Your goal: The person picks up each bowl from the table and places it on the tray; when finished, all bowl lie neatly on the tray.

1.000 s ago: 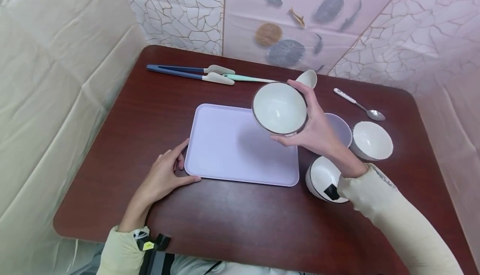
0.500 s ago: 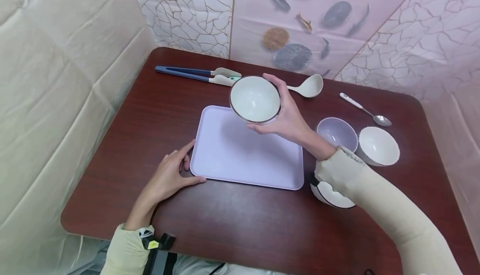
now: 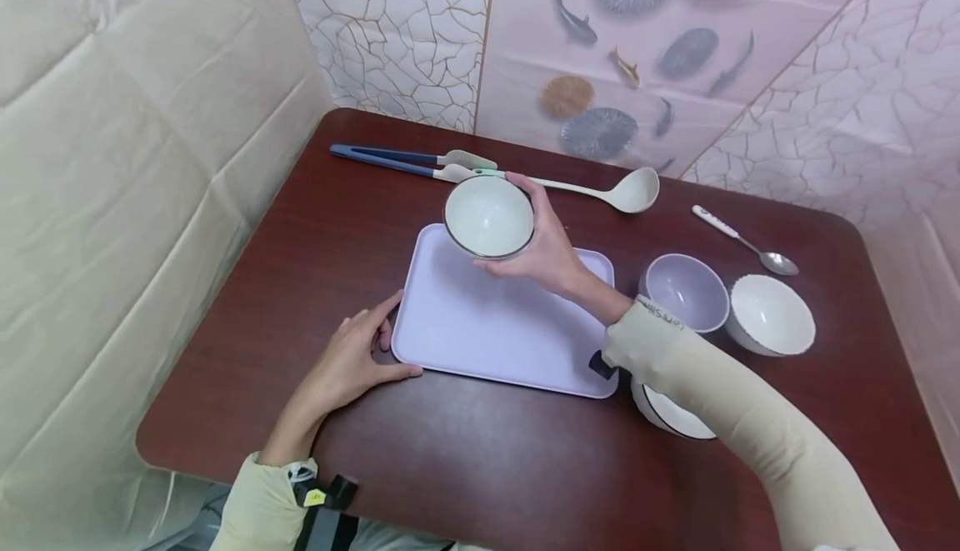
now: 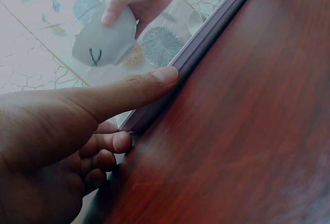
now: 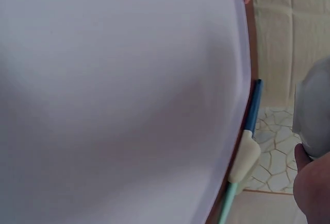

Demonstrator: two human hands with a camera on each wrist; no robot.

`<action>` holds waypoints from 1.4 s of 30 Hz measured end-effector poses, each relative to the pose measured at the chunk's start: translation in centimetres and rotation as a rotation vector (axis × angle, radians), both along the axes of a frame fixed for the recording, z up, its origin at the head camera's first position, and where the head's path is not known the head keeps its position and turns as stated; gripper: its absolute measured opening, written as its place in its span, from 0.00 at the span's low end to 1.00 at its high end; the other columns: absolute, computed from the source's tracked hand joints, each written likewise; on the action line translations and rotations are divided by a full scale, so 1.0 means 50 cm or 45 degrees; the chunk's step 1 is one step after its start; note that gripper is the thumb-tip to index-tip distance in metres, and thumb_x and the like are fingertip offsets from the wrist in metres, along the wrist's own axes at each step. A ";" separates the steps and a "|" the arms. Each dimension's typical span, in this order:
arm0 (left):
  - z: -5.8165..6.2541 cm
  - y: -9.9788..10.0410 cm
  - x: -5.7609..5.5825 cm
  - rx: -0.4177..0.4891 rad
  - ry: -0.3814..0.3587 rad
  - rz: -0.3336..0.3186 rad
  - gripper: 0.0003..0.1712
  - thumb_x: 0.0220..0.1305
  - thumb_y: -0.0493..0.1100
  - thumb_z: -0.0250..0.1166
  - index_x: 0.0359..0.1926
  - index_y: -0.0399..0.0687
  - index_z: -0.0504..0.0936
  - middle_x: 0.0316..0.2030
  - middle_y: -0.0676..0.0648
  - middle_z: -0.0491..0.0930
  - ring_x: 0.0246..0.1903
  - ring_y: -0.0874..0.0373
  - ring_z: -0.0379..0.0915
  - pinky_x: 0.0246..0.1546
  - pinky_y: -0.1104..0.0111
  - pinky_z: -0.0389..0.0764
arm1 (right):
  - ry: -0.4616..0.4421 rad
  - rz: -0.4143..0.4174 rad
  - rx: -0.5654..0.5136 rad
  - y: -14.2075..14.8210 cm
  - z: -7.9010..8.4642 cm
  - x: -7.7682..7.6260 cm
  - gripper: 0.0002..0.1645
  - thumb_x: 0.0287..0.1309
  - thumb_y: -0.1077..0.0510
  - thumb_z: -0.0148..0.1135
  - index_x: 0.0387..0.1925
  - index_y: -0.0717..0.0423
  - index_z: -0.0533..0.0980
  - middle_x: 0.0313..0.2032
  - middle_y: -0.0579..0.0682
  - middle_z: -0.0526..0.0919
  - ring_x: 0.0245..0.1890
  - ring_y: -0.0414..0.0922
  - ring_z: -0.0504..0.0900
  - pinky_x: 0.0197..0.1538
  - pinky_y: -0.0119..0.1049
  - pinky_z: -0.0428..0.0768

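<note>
My right hand (image 3: 547, 247) grips a white bowl (image 3: 489, 216) with a dark rim, fingers and thumb around its right side. It holds the bowl in the air over the far left part of a lilac tray (image 3: 498, 330), the opening tilted toward the head camera. In the right wrist view the bowl's pale outside (image 5: 317, 110) shows at the right edge. My left hand (image 3: 348, 368) rests at the tray's near left corner. Its straight thumb touches the front edge and the index finger lies along the left edge; the other fingers are loosely bent, as the left wrist view shows.
Blue-handled tongs (image 3: 405, 161) and a ladle (image 3: 633, 191) lie along the back edge. A spoon (image 3: 776, 262), a purple bowl (image 3: 686, 288) and a white bowl with a wavy rim (image 3: 772, 313) are at the right. My right sleeve partly covers another dark-rimmed bowl (image 3: 675, 418).
My right hand has carried the white bowl leftward over the tray, uncovering the purple bowl and the ladle. My left hand has stayed at the tray's corner. The head view has shifted slightly.
</note>
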State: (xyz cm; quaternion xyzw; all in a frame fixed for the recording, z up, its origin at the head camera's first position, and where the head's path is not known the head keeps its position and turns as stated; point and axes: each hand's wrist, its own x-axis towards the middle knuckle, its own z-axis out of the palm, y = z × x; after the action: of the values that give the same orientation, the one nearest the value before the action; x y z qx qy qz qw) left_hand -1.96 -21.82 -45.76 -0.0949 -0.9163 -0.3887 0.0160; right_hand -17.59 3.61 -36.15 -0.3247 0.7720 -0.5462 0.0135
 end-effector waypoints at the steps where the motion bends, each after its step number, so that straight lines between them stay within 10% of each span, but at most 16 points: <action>1: -0.002 0.001 0.002 -0.001 -0.004 -0.003 0.60 0.42 0.56 0.81 0.72 0.42 0.62 0.29 0.53 0.68 0.27 0.59 0.60 0.41 0.58 0.57 | -0.002 -0.005 0.012 -0.002 -0.006 0.001 0.65 0.30 0.66 0.84 0.70 0.64 0.54 0.64 0.61 0.65 0.63 0.55 0.66 0.60 0.52 0.68; 37: 0.002 -0.002 0.004 0.007 -0.009 0.014 0.60 0.41 0.55 0.82 0.72 0.42 0.62 0.29 0.53 0.68 0.29 0.59 0.60 0.41 0.58 0.57 | -0.015 -0.030 0.083 -0.037 -0.078 -0.002 0.64 0.31 0.64 0.84 0.68 0.69 0.54 0.63 0.67 0.63 0.62 0.61 0.66 0.60 0.55 0.67; 42: 0.001 -0.002 0.002 0.010 -0.014 0.007 0.60 0.41 0.55 0.82 0.72 0.42 0.62 0.29 0.53 0.68 0.28 0.59 0.60 0.41 0.60 0.56 | 0.006 -0.053 0.101 -0.031 -0.136 -0.037 0.69 0.28 0.58 0.87 0.70 0.59 0.54 0.64 0.59 0.64 0.62 0.53 0.67 0.60 0.52 0.68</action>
State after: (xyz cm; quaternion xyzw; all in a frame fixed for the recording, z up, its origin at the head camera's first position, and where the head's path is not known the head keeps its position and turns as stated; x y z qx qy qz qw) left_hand -1.84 -21.93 -45.71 -0.0900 -0.9151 -0.3928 0.0126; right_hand -19.45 2.04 -42.96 -0.3090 0.7997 -0.5147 0.0130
